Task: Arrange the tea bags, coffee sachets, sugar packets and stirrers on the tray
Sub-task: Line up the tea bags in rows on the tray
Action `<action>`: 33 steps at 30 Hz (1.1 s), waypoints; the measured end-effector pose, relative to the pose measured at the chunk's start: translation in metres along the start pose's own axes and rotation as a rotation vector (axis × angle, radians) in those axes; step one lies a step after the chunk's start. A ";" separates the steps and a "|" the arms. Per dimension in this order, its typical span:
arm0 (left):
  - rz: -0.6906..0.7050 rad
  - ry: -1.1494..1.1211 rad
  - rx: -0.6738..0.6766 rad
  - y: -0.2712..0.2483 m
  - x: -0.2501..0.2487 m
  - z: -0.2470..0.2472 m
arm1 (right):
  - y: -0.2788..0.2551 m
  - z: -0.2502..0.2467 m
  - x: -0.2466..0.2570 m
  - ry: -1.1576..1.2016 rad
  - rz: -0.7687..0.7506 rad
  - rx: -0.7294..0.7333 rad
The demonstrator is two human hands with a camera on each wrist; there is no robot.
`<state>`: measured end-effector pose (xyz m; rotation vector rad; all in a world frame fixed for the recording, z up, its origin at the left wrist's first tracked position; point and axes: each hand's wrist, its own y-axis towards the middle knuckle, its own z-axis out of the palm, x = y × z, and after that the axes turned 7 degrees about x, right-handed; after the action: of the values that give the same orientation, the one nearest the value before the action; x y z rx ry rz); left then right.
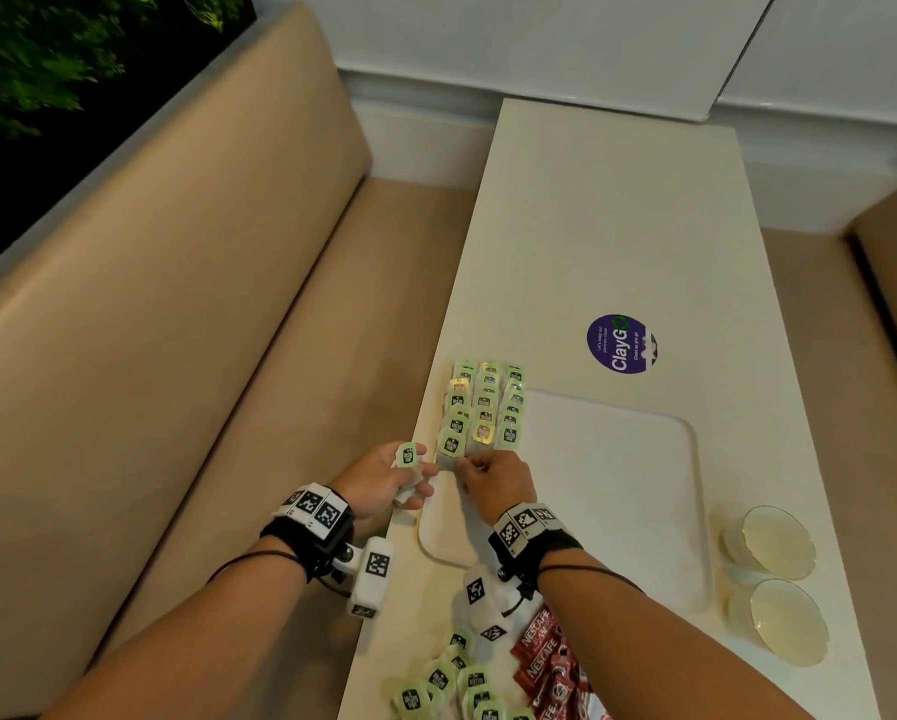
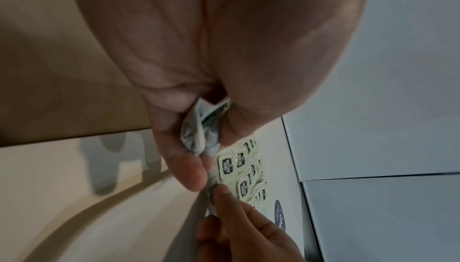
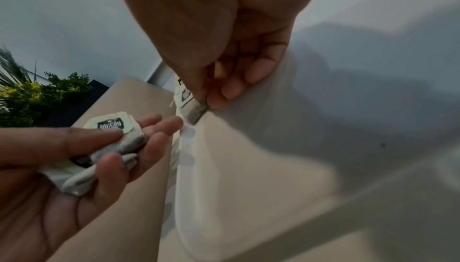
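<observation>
A white tray [image 1: 618, 485] lies on the long white table. Green-tagged tea bags [image 1: 485, 407] stand in three overlapping rows along its left side, also seen in the left wrist view as tea bag rows [image 2: 246, 177]. My left hand [image 1: 394, 475] hovers at the table's left edge and holds a small bunch of tea bags [image 1: 407, 456] [image 3: 112, 124] in curled fingers. My right hand [image 1: 480, 472] pinches one tea bag [image 3: 191, 109] between thumb and forefinger at the near end of the rows, low over the tray.
Loose tea bags [image 1: 457, 683] and red coffee sachets [image 1: 550, 667] lie in a heap at the table's near end. Two shallow bowls [image 1: 771, 543] [image 1: 786, 621] stand right of the tray. A purple round sticker [image 1: 620, 343] sits beyond it. A beige bench runs along the left.
</observation>
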<state>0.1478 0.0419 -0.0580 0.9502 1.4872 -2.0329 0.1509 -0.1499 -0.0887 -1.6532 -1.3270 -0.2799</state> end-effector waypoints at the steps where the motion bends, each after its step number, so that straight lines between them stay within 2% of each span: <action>1: 0.013 0.004 0.007 0.000 0.000 -0.001 | 0.000 0.000 0.000 0.001 0.002 -0.002; 6: 0.054 0.055 0.051 -0.001 -0.003 0.003 | -0.004 -0.003 -0.006 0.099 -0.026 -0.056; 11: 0.005 0.149 0.035 0.004 -0.002 0.008 | -0.018 -0.007 -0.005 0.205 -0.166 0.109; 15: 0.014 0.247 0.040 0.008 -0.003 0.016 | -0.021 -0.006 -0.009 0.291 -0.202 0.110; 18: 0.035 0.263 0.016 0.010 -0.004 0.020 | -0.022 -0.009 -0.012 0.341 -0.173 0.065; 20: 0.048 0.265 0.008 0.010 -0.006 0.023 | -0.025 -0.012 -0.011 0.373 -0.170 0.083; 24: 0.059 0.268 -0.022 0.012 -0.007 0.030 | -0.024 -0.015 -0.014 0.302 -0.179 0.094; 29: 0.001 0.105 -0.044 0.012 -0.009 0.032 | -0.012 -0.026 -0.021 0.246 -0.068 -0.055; 33: -0.030 0.064 0.006 0.011 -0.003 0.023 | -0.007 -0.026 -0.021 0.185 0.010 -0.030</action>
<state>0.1518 0.0163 -0.0587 1.0097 1.5379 -2.0472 0.1465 -0.1839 -0.0862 -1.6168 -1.1802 -0.4386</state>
